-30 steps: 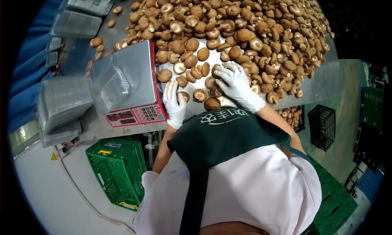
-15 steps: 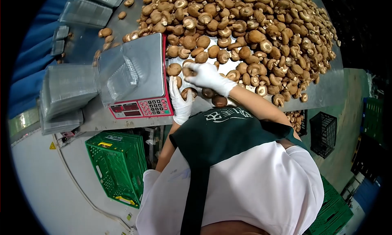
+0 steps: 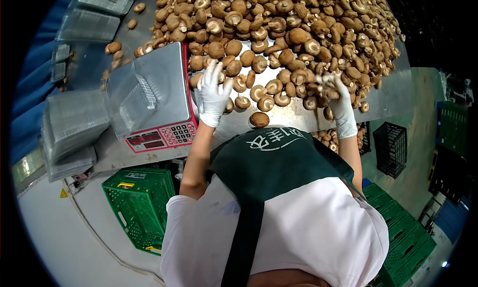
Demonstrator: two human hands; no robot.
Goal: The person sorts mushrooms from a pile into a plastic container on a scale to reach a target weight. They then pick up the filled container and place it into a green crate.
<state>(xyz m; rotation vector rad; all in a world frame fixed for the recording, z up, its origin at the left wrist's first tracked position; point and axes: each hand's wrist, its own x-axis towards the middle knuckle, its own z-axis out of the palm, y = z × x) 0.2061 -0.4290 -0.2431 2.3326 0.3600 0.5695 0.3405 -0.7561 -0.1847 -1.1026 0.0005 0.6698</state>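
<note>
My left hand [image 3: 213,96], in a white glove, lies beside the scale with its fingers stretched out and apart. Brown mushrooms lie around its fingertips, one partly hidden behind them. Farther right, my gloved right hand [image 3: 340,103] has its fingers curled round a mushroom [image 3: 328,93] at the near edge of the heap. Between the hands, several loose mushrooms [image 3: 265,103] rest on the metal table [image 3: 294,115]. A single dark-capped mushroom [image 3: 259,119] sits near the table's front edge.
A red-framed scale [image 3: 149,82] bears a clear plastic tray [image 3: 138,103]. Stacks of clear trays [image 3: 74,115] stand to its left. A large mushroom heap [image 3: 318,23] covers the back. Below the table are a green crate [image 3: 137,202] and a black basket [image 3: 390,150].
My right hand has swung right from beside the left hand to the heap's edge. The left hand has moved up and its fingers have spread. The view has shifted slightly.
</note>
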